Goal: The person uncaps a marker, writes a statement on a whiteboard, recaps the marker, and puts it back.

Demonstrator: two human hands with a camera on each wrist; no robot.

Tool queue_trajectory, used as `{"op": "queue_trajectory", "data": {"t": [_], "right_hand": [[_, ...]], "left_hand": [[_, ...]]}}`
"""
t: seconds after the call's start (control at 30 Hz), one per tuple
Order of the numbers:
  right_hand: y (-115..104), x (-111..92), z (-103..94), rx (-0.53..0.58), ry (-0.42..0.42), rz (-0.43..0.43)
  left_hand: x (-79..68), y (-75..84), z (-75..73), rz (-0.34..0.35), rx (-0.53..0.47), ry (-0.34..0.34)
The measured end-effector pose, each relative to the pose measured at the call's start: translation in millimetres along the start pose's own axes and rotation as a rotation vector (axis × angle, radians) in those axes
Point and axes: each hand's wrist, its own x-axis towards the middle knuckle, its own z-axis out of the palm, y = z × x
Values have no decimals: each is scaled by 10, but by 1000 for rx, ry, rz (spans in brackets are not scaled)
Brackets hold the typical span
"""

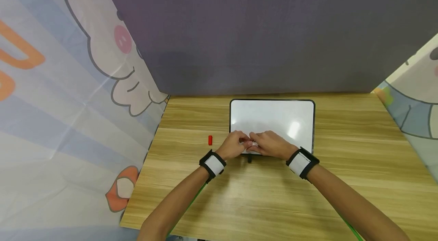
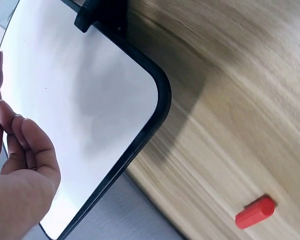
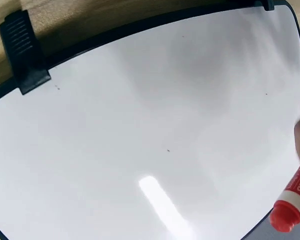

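Note:
Over the near left part of a whiteboard with a black frame, my two hands meet. A red-labelled white marker lies between them, its red end pointing out past the fingers in the right wrist view. My right hand pinches the marker. The curled fingers of my left hand close on the marker from the other side, touching or nearly touching the right fingertips. The marker's other end is hidden by the fingers. On the table left of the board lies a red marker cap.
Black clips grip the whiteboard's near edge. The board lies on a wood-grain table, with a dark grey panel standing behind it. Printed cloth hangs at the left side.

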Motion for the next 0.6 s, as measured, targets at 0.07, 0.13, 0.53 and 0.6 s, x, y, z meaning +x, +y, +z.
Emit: {"op": "queue_trajectory", "data": {"t": [0.07,0.13,0.53,0.6], "right_hand": [[-4,14,-23,-65,30,-12],[-6,29,-50,-119,43,-23],[18,83,-299,-239,31,79],[38,81,-338,-197,51,122]], "left_hand": [[-3,-8,1,-14,-35,15],[-1,-26,4,-31,-76,28],[13,-41,-87,-125,-193,81],[10,-61,-97,-131,-220,86]]}}
